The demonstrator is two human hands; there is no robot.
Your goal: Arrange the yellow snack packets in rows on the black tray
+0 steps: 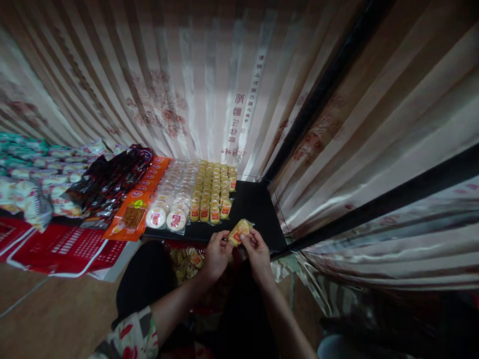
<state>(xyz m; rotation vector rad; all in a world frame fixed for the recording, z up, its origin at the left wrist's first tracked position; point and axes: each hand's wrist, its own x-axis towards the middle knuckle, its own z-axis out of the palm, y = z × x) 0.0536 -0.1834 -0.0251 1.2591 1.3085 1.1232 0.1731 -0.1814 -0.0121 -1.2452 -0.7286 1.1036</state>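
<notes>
Between my two hands is a small yellow snack packet (239, 232) in clear wrapping with a red label. My left hand (217, 254) pinches its left end, and my right hand (257, 249) grips its right end with thumb and fingers. They hold it over the front edge of the black shelf (254, 204). Just beyond, similar yellow packets (213, 192) stand in tight rows. Below my left hand, between my knees, an open bag (187, 262) contains more yellow packets, partly hidden by my arm.
Left of the yellow rows lie round white packets (166, 214), orange packets (129, 214), dark packets (112, 184) and green-and-white packets (37, 164). A red printed bag (60, 249) hangs at the shelf front. Curtains (209, 89) and a black frame bar (322, 89) stand behind and right.
</notes>
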